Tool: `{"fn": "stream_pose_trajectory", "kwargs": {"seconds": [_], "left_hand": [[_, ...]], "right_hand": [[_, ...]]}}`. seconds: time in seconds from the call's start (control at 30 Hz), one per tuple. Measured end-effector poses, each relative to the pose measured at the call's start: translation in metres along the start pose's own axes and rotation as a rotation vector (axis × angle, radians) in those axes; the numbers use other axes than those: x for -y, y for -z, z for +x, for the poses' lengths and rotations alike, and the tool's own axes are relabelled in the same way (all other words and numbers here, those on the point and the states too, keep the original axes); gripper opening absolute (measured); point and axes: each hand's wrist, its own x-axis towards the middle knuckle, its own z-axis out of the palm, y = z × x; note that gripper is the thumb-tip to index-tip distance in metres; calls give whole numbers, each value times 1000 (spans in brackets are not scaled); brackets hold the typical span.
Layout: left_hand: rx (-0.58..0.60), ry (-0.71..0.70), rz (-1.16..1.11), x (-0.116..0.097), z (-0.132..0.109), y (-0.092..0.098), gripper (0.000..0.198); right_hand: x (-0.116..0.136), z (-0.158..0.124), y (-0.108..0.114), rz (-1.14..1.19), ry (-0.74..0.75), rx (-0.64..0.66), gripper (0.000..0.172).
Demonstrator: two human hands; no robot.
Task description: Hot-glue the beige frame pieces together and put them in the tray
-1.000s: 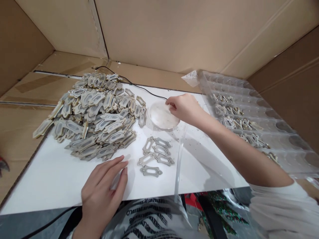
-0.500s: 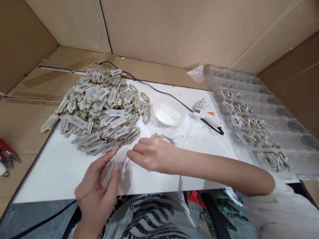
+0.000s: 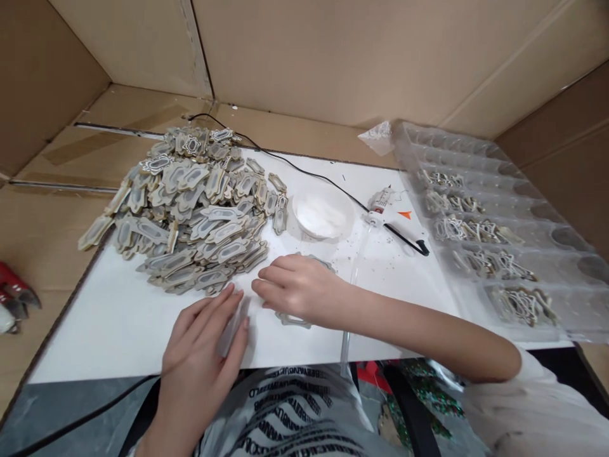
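Frame-shaped pieces (image 3: 204, 222), flat and grey, lie heaped at left of centre on a white board (image 3: 118, 336), the heap spilling past the board's left edge onto cardboard. Cardboard walls (image 3: 361, 57) close in the top and both sides. Right of the heap sit a round pale dish (image 3: 323, 216) and a corded white tool (image 3: 375, 217); a clear ribbed tray (image 3: 504, 190) with more parts fills the right side.

From the lower right, the forearm crosses nearly level, and the right hand (image 3: 299, 289) rests palm down near mid-frame, fingers curled. Its fingertips are hidden, so I cannot tell whether it grips anything. At lower centre-left the left hand (image 3: 202, 349) reaches upward, fingers slightly bent, thumb well apart, nothing visibly held.

One piece (image 3: 294, 320) shows below the right hand, its long axis running roughly left to right; another (image 3: 321, 261) above it slants down to the right. Low in the heap, most point toward the upper right.
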Motion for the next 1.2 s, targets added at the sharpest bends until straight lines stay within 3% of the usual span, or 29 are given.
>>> {"fn": "stream_pose_trajectory", "kwargs": {"seconds": [0.23,0.5,0.83,1.03,1.2], "left_hand": [[12,-59,47,-4,11,-1,35],[74,-230,128,-8,28,-11,28],[80,-204,-2,-5,18,-7,24],[33,-147,-2,-6,22,-5,23],[60,-58,79,-4,24,-5,32]], "right_hand": [[-5,-27,4,-6,-204,49,20],[-10,-53,1,5,-216,-77,19],[-2,-66,13,52,-311,-26,19],[1,-53,10,68,-322,-87,20],[-5,-27,-1,-2,-305,-20,25]]}}
